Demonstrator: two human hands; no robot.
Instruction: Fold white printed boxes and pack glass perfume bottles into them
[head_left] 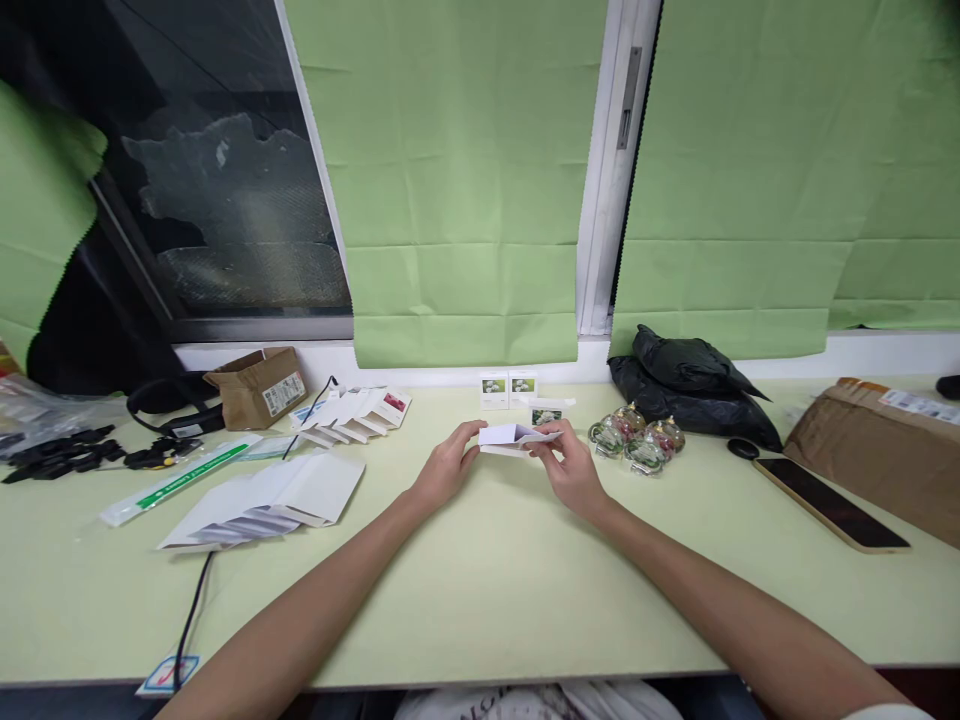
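Item in hand: one small white carton point(514, 438), flat or half opened, which we are holding just above the pale green table point(480, 600) near its far middle. Our left hand point(444, 470) is pinching the carton's left end between thumb and fingers; our right hand point(571, 466) is gripping the right end, fingers curled under and thumb on top. Both hands are closed on the carton, and nothing else is touching it.

Step, as we are judging it: we seem to be squaring the carton up, its open mouth turned toward us. A next move would call for holding one end firm while the other hand works the flaps, since thin card creases easily.

Count of the surrounding stock:
- Finished small boxes with a flower picture point(508, 389): two side by side at the wall, and a third point(547, 411) just behind our right hand.
- Small glass ornaments point(636, 437): about four in a cluster, right of the carton; the exact number is hard to tell.
- Flat white sleeves point(270, 500): one fanned stack at the left, too overlapped to count.
- Printed flat cartons point(358, 411): a fanned row of about six.
- One phone point(829, 502), face up.
- One black bag point(690, 385).
- Two brown cardboard parcels, one left point(259, 385), one right point(877, 450).
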